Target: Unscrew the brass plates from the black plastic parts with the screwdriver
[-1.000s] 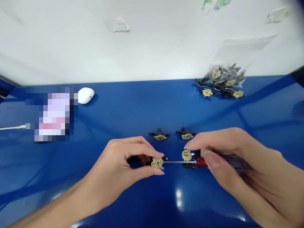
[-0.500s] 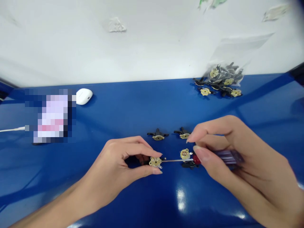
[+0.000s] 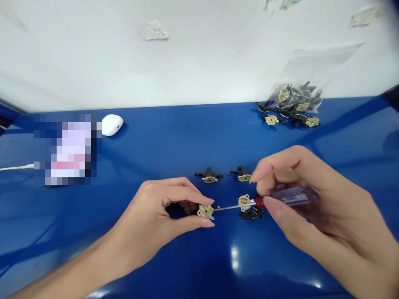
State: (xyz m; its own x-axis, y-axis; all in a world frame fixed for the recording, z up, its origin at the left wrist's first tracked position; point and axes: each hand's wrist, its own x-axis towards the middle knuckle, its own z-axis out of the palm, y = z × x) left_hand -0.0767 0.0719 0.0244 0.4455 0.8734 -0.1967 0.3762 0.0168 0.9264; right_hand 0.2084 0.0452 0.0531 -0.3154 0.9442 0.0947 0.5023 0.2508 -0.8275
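Observation:
Between thumb and index finger, my left hand (image 3: 168,211) pinches a small black part with a round yellowish face (image 3: 205,211), which is turned toward me. My right hand (image 3: 318,211) grips a screwdriver (image 3: 289,197) with a clear purplish handle and a red collar. Its thin shaft points left, and the tip meets the right side of the held part. Beneath the shaft lies a loose yellowish disc (image 3: 244,202), with a black piece (image 3: 251,214) just below it. Two similar black parts, one at left (image 3: 208,176) and one at right (image 3: 241,174), sit behind my hands.
At the back right, several more such parts (image 3: 272,119) lie beside a clear plastic bag (image 3: 299,97) holding others. A white earbud case (image 3: 112,125) and a blurred-out phone (image 3: 70,153) with a white cable (image 3: 17,167) are on the left. A white wall (image 3: 199,62) borders the blue table (image 3: 149,141).
The screwdriver's handle has risen slightly, so its shaft now slants up to the right, and my right thumb and fingers have shifted on it. My left hand keeps its pinch.

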